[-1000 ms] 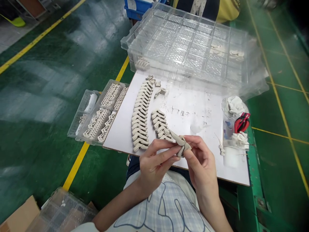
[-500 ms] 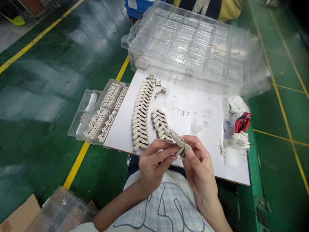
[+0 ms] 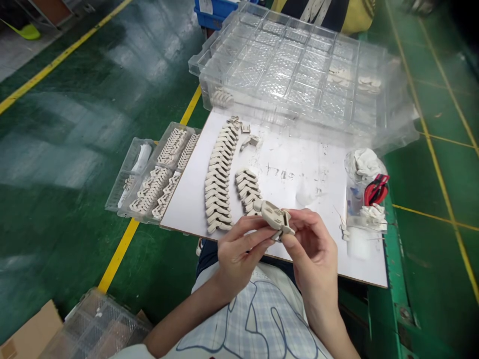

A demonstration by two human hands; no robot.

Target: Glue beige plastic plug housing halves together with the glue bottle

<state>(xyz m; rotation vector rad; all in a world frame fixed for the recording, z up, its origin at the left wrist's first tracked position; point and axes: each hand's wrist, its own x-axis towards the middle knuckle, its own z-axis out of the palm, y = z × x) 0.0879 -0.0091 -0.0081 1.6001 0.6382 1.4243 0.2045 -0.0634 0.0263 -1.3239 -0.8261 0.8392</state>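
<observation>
Both my hands pinch one small beige plastic part (image 3: 272,217) just above the near edge of the white board (image 3: 299,169). My left hand (image 3: 239,252) grips it from below left with thumb and fingers closed. My right hand (image 3: 314,249) holds its right end between fingertips. Two rows of the same beige parts lie on the board: a long row (image 3: 219,174) and a shorter row (image 3: 247,192), right beside the held part.
A clear tray of beige parts (image 3: 157,174) sits left of the board. Large clear compartment trays (image 3: 295,75) stand at the back. A cup with cloth and red-handled cutters (image 3: 368,192) is at the right. Another clear tray (image 3: 97,324) and cardboard lie bottom left.
The held part has been turned in my fingers, so its flat broad face now shows. Both hands stayed in the same place.
</observation>
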